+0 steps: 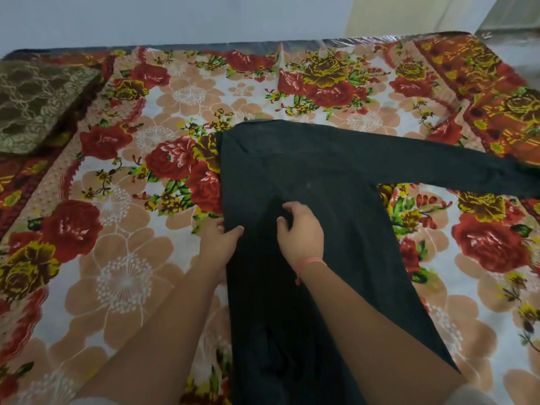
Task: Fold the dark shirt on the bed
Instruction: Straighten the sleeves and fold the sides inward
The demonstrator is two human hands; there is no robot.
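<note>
The dark shirt (315, 176) lies flat on the flowered bed cover (125, 258), its body running toward me and one long sleeve stretched out to the right edge of view. My left hand (220, 239) pinches the shirt's folded left edge, thumb on top of the cloth. My right hand (302, 232) rests on the middle of the shirt with curled fingers gripping a fold of cloth; a pink thread sits on its wrist. The shirt's other sleeve looks folded in over the body, beneath my right hand.
A brown lace-patterned cushion (35, 103) lies at the bed's far left. The bed's far edge meets a pale wall (175, 16). Floor shows past the bed's far right corner (514, 45).
</note>
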